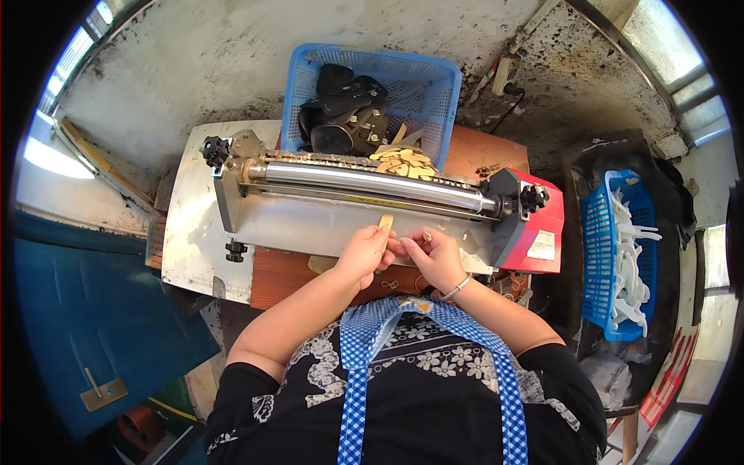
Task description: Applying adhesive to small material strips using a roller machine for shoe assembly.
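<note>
A roller machine (364,198) with a long shiny steel cylinder and a red end housing stands on a wooden table. My left hand (363,252) holds a thin tan strip (385,225) that lies on the machine's grey feed plate, pointing toward the roller. My right hand (432,256), with a bangle on the wrist, pinches something small next to the left hand; what it is cannot be made out. Behind the roller lie several tan pieces (403,161) at the edge of a blue basket (434,77).
The blue basket behind the machine holds dark shoe parts (345,112). A second blue basket (597,256) with white plastic pieces sits at the right. A blue panel (85,310) lies at the left. A white board (190,225) juts out under the machine's left end.
</note>
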### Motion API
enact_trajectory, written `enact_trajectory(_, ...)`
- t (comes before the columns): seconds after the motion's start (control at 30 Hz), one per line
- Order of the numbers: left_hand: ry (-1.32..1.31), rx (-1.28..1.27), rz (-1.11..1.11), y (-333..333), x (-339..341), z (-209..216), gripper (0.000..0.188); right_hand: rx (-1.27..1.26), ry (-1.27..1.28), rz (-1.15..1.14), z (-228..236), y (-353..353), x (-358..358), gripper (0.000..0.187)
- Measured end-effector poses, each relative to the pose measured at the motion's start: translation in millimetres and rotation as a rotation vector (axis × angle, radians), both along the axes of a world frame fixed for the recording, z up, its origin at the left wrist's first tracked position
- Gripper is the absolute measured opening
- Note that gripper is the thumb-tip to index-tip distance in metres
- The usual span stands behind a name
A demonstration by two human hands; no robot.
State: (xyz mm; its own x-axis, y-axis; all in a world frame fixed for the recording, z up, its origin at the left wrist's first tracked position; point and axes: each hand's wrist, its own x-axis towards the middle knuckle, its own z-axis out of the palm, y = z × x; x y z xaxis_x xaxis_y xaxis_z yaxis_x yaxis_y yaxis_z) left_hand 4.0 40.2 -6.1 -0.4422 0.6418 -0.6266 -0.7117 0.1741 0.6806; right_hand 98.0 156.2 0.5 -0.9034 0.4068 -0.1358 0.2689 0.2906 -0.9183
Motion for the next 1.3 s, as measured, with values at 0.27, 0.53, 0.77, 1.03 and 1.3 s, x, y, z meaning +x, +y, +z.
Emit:
enact_trajectory(0.27, -0.199, 0.171, -0.002, 20.8, -30.0, 12.0, 0.02, -0.388, 0.08, -0.241, 6.3, 20.2, 51.5, 0.009)
enact_trajectory(0.53, 0.903, -0.617, -0.921, 20.9, -64.6, 85.7, 0.023, -0.418, 0.011, -0.476, -8.5, 43.1, 111.5, 0.008)
enact_trajectory(0.77, 1.671, -0.101, -1.093, -1.4, -28.6, 52.7, 0.027, -0.444, 0.051, -0.595, -11.1, 62.4, 130.0, 0.006)
enact_trajectory(1.03, 1.913, -0.005, -1.04, 13.6, -14.2, 31.5, 0.04, -0.462, 0.017, -0.393, 17.3, 68.4, 90.7, 0.007)
enact_trajectory(1.3, 1.74, -0.119, -1.191, 6.7, -13.6, 39.1, 0.021, 0.283, 0.251, 0.12, 72.3, 80.1, 34.3, 0.012)
